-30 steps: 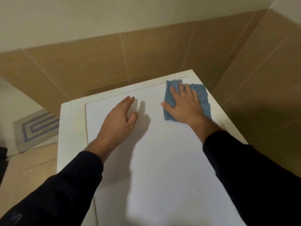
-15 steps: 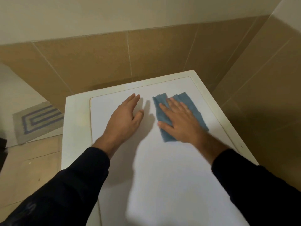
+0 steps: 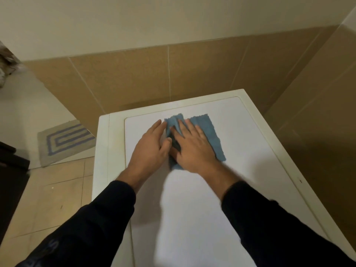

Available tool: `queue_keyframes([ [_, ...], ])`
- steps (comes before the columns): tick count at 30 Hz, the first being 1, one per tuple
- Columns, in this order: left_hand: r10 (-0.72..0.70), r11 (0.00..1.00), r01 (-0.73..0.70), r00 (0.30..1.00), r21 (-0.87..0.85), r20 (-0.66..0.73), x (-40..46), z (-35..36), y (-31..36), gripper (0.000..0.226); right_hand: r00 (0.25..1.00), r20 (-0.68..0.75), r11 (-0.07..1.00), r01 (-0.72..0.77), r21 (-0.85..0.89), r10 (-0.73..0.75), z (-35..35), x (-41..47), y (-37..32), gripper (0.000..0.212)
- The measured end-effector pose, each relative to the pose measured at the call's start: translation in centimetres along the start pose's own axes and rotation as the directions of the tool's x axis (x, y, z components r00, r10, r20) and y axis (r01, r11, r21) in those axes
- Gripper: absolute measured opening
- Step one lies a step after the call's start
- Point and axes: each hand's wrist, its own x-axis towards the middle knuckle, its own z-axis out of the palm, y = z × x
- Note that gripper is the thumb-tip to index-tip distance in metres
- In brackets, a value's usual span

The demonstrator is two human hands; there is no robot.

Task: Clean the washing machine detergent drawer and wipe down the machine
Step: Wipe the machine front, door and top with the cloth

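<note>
On top of the washing machine (image 3: 192, 218), near its back edge, a blue cloth (image 3: 213, 137) lies spread flat under the right hand (image 3: 192, 149), whose fingers are straight and press it down onto the lid. The left hand (image 3: 152, 147) rests flat and open just beside it, its thumb side meeting the cloth's bunched left edge. This looks like the wipe-down step, with the back part of the top being worked. The next move probably calls for steady palm pressure and a long sweep toward the near edge, then along the cream rim that frames the white panel. No detergent drawer is in view. The cloth is soft, thin and ragged at its edges, likely to crumple if pushed from one side; the lid is smooth, hard and slightly glossy, with rounded panel corners. Brown wall tiles (image 3: 134, 78) stand behind, and a striped mat (image 3: 65, 141) lies on the floor.
</note>
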Motion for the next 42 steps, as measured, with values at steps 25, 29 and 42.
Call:
queue_keyframes([
  [25,-0.028,0.996,0.023,0.998,-0.091,-0.053,-1.4,-2.9,-4.5,0.055,0.986,0.009,0.983,-0.164,-0.083,0.165,-0.4,2.5,0.6,0.085],
  [29,-0.024,0.999,0.021,0.999,-0.047,-0.049,-0.5,-3.2,-5.4,0.055,0.985,-0.028,0.979,-0.174,-0.102,0.172,0.2,6.3,-2.2,0.080],
  [42,-0.013,0.942,0.022,0.999,0.336,-0.030,-1.8,-5.5,-9.9,0.056,0.998,0.027,0.997,-0.051,-0.056,0.053,0.4,-1.0,-2.7,0.081],
])
